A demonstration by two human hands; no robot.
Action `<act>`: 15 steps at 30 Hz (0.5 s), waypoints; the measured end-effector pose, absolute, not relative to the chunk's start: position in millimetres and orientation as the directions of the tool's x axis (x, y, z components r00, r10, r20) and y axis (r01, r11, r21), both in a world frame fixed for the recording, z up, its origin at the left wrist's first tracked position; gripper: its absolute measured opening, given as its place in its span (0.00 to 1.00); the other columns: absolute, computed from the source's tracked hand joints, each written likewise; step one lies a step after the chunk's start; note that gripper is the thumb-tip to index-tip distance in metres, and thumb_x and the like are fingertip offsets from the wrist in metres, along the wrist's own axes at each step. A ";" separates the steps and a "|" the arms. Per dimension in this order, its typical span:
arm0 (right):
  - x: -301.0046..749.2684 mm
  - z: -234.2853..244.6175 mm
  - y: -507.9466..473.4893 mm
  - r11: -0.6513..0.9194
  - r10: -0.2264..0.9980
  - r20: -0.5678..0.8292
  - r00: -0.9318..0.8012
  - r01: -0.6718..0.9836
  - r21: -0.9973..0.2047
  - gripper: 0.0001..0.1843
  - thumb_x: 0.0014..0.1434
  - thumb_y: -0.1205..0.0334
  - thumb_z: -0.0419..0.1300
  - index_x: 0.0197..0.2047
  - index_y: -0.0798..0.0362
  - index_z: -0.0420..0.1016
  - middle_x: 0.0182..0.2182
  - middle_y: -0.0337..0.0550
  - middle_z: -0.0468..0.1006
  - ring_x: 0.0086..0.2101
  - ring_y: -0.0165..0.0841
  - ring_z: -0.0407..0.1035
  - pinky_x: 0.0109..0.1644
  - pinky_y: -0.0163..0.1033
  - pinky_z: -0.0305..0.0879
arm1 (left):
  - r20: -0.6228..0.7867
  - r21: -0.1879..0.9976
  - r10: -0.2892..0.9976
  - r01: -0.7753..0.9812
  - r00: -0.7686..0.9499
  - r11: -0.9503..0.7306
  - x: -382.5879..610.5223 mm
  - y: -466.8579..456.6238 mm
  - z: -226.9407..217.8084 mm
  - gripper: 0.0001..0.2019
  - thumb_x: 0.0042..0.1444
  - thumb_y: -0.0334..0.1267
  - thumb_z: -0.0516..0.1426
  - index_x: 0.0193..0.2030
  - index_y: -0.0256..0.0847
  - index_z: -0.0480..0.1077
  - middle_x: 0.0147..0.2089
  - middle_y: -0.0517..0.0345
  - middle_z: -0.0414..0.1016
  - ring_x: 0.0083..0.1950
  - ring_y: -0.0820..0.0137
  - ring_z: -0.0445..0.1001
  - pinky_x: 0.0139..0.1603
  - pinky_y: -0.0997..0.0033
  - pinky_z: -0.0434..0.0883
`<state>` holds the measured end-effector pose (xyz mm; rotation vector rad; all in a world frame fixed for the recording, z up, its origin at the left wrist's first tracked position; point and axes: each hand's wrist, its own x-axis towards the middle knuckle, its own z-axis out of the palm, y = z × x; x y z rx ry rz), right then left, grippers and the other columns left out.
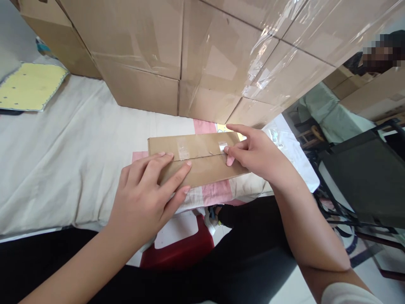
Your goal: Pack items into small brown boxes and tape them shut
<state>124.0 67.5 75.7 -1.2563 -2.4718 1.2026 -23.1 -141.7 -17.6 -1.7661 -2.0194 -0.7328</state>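
Note:
A small flat cardboard box [202, 162] lies on the cloth-covered surface [79, 143] in front of me, its two top flaps meeting along a centre seam. My left hand [148, 190] rests flat on the box's near left part, fingers stretched out. My right hand [256, 154] is at the box's right end, thumb and middle finger pinching a small piece of clear tape [223, 147] on the seam, index finger pointing out along the far edge.
A wall of large taped cardboard boxes [190, 55] stands right behind the small box. A yellow dotted pad [30, 86] lies at the far left. A red stool [186, 247] is below the edge. A black frame [363, 177] stands at the right.

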 end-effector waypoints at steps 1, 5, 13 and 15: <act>124.3 74.8 68.3 0.340 0.725 -0.229 -0.650 0.627 -0.701 0.37 0.62 0.64 0.65 0.73 0.54 0.63 0.25 0.40 0.79 0.20 0.29 0.61 0.22 0.37 0.56 | 0.581 0.146 0.799 0.986 -0.156 0.086 -23.0 -141.7 -17.7 0.19 0.67 0.43 0.57 0.62 0.46 0.74 0.62 0.42 0.73 0.61 0.47 0.72 0.57 0.48 0.68; 124.3 72.7 68.5 0.344 0.729 -0.216 -0.650 0.620 -0.705 0.37 0.62 0.64 0.65 0.73 0.53 0.63 0.24 0.39 0.78 0.20 0.29 0.61 0.22 0.36 0.56 | 0.578 0.160 0.798 0.983 -0.169 0.092 -23.0 -141.3 -18.5 0.19 0.67 0.43 0.57 0.63 0.47 0.73 0.62 0.43 0.73 0.62 0.48 0.71 0.58 0.49 0.68; 123.6 70.9 67.7 0.402 0.709 -0.169 -0.685 0.589 -0.700 0.34 0.62 0.63 0.63 0.71 0.54 0.65 0.22 0.37 0.76 0.22 0.31 0.63 0.25 0.38 0.58 | 0.579 0.145 0.800 0.985 -0.158 0.090 -23.9 -140.8 -18.9 0.19 0.67 0.43 0.57 0.63 0.46 0.73 0.63 0.41 0.72 0.62 0.46 0.71 0.57 0.47 0.69; 123.2 70.1 68.3 0.409 0.702 -0.153 -0.695 0.570 -0.713 0.33 0.62 0.62 0.63 0.69 0.54 0.66 0.22 0.36 0.75 0.24 0.33 0.67 0.28 0.39 0.61 | 0.573 0.153 0.803 0.984 -0.162 0.090 -24.0 -141.0 -18.7 0.19 0.67 0.44 0.57 0.63 0.46 0.73 0.63 0.41 0.72 0.62 0.47 0.71 0.57 0.47 0.69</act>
